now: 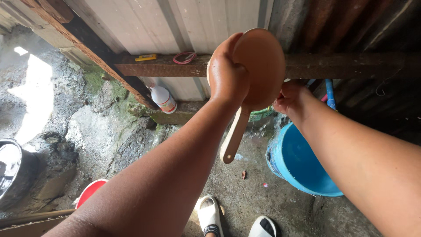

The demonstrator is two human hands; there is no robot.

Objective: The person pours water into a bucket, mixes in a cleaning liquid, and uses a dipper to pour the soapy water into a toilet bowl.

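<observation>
Fingers of the left hand (227,74) curl over the rim of a tan plastic dipper (258,66), pressing against its bowl and holding it up at about the height of the wooden ledge (158,66); the bowl faces away, its rounded back toward the camera, and its long handle (233,136) hangs down and slightly left, free of either hand. That left arm runs in a long diagonal from the lower left corner, nearly straight, wrist bent a little so the knuckles show on top. On the other side, the right hand (291,100) sits lower, just beside the dipper's lower right edge, fingers folded inward into a loose fist (whether they pinch the rim or something behind it, I cannot tell, since the bowl hides the tips). Its forearm enters from the right edge and slopes up toward the middle. Below the right wrist stands a blue bucket (298,162) on the rough concrete floor (245,193). A white bottle (163,99) leans near the wall under the ledge, a red loop (184,57) and a small yellow item (146,57) lie on the ledge, and two feet in white sandals (210,215) show at the bottom.
</observation>
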